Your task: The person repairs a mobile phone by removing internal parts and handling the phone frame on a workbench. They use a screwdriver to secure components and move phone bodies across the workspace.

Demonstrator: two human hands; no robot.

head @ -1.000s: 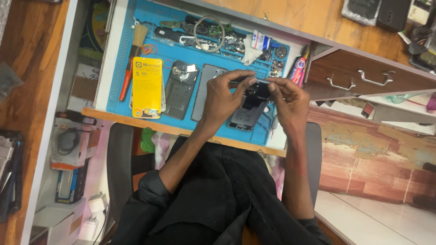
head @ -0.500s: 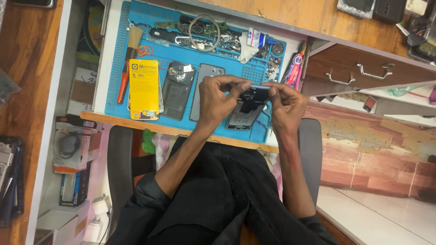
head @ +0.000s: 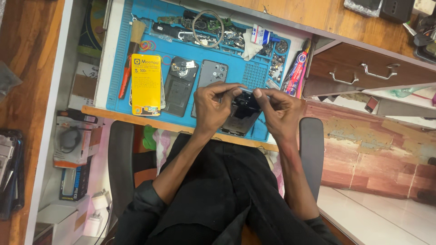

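Left hand (head: 212, 105) and right hand (head: 278, 108) both pinch a dark opened phone (head: 243, 113) at the blue mat's (head: 117, 54) near edge; loose parts crowd its far trays (head: 274, 61).

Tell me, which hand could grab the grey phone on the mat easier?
Left, probably. The left hand is right beside the grey phone, while the right hand is farther off, across the dark phone that both hands hold.
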